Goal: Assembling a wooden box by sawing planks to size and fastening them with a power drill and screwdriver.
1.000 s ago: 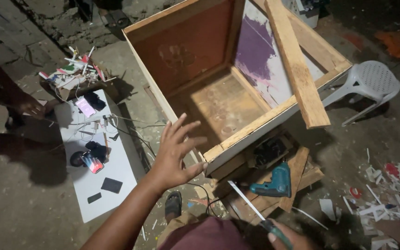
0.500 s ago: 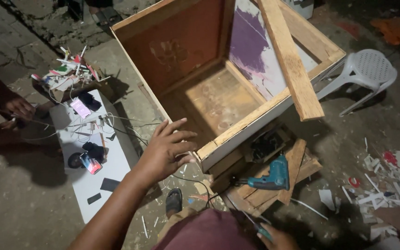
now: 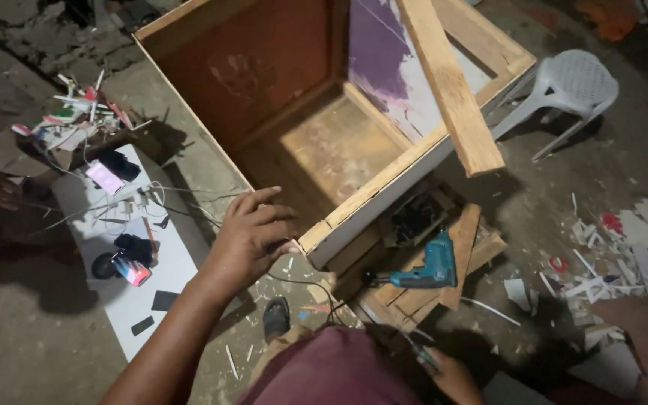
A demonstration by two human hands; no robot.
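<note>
Left hand (image 3: pixel 253 236), earlier spread in air, now rests fingers curled on the near corner of the large open wooden crate (image 3: pixel 316 238); right hand's (image 3: pixel 451 379) grip cannot be told.

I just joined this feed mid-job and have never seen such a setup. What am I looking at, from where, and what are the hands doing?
There is one view, from a camera worn on the person's head, looking down. No machine is here, only two bare hands. The left hand rests on the near corner of a large open wooden box with a purple-stained inner panel. A long pale wooden plank lies across its rim. The right hand, low in the picture, seems to hold a thin tool; I cannot tell which. On the ground lie a teal power drill on wooden scraps, a white board with small gadgets and wires, and a white plastic chair.
</note>
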